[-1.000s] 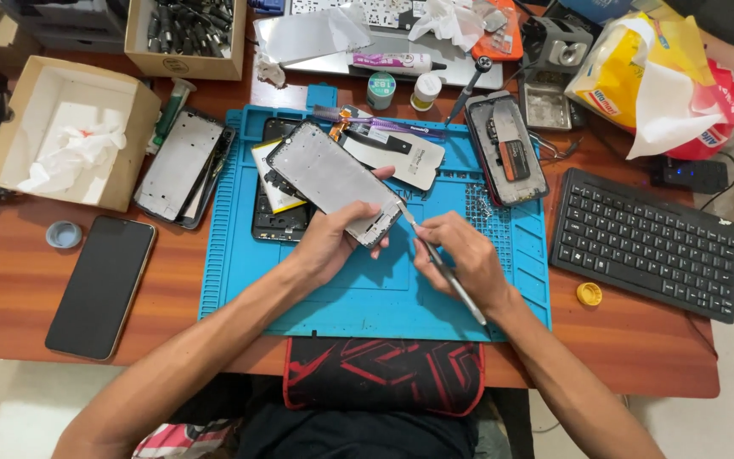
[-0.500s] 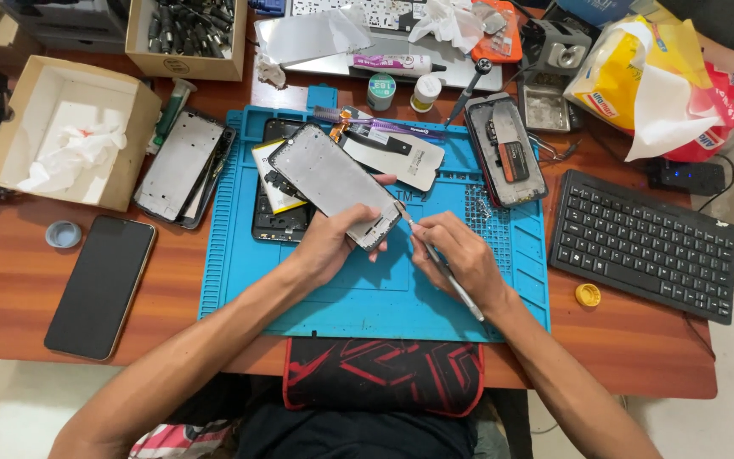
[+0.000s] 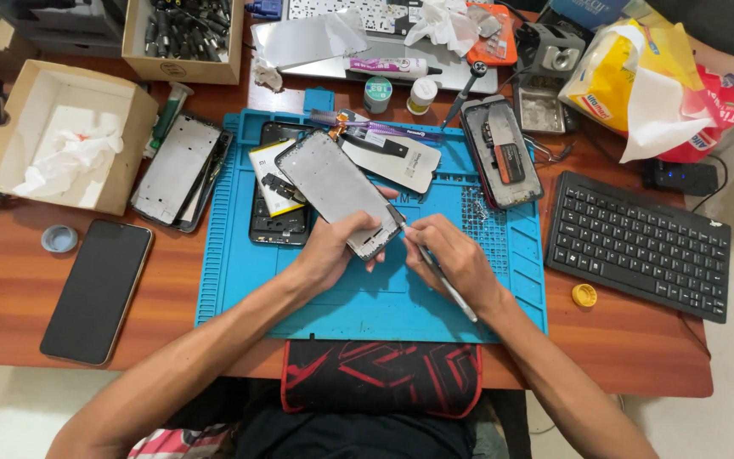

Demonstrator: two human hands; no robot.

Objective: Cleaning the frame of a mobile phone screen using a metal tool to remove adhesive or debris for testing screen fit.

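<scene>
Here I note the left hand [image 3: 333,251] clamped on the grey rectangular phone frame [image 3: 337,191], long axis up-left; the right hand [image 3: 456,259] pinches a thin metal tool [image 3: 442,280] at its near corner.

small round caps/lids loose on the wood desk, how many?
2. A blue cap lies left, beside the black phone; a yellow cap lies right, below the black keyboard. More may be hidden in the clutter at the back.
</scene>
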